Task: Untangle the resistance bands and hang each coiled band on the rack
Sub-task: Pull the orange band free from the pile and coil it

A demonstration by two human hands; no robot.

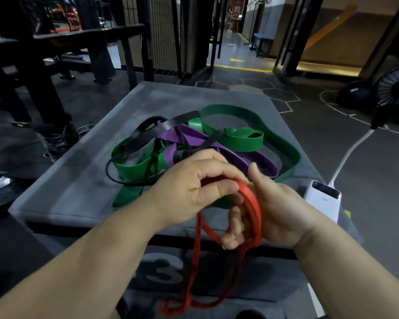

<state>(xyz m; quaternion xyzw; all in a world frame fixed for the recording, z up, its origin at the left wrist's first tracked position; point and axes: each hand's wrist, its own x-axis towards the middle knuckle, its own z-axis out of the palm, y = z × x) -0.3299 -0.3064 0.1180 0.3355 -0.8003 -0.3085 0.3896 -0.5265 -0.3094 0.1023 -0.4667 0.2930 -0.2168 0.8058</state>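
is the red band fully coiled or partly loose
Partly coiled: loops of the red band wrap the right hand, the left hand pinches it, and a tail hangs loose.

red band (253, 210) coiled; green (247, 139), purple (194, 137), black bands (148, 132) tangled.

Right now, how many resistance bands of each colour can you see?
Red rubber loop band, gripped by left hand and right hand: 1
Green flat rubber band: at least 1
Purple flat rubber band: at least 1
Black flat rubber band: at least 1
Total: at least 4; the tangle may hide more.
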